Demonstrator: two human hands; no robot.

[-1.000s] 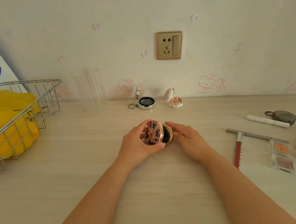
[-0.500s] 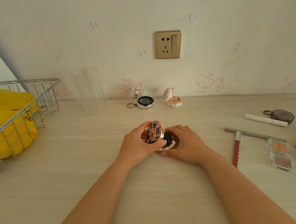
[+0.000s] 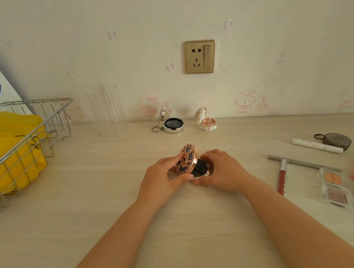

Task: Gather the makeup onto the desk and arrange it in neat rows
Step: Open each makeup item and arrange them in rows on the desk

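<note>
Both hands hold one round rose-gold compact with a blue-and-pink patterned lid just above the pale wooden desk at its middle: the left hand pinches the raised lid, the right hand curls round the base. It looks light, rigid and smooth, with a hinge likely to be delicate, so gripping the base rim seems safest.

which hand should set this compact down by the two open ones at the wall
Right, probably. The right hand cups the patterned compact by its base, while the left hand only props the lid. The open compacts stand straight ahead.
</note>
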